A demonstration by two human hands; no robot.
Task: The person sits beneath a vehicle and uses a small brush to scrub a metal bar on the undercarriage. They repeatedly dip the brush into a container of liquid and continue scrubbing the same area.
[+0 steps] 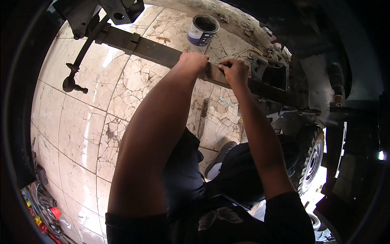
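A long dark metal bar, banded by a clamp, runs across in front of me from upper left to right; it looks like a leaf spring. My left hand is closed over the bar near its middle, its fingers partly hidden. Just to its right, my right hand is closed in a pinch at a paler, brownish stretch of the bar. Whatever those fingertips hold is too small to make out.
Beyond the bar stands an open paint tin. A wire brush lies on the cracked tile floor. At left hangs a rod with a ball joint. Tools lie lower left; a tyre stands right.
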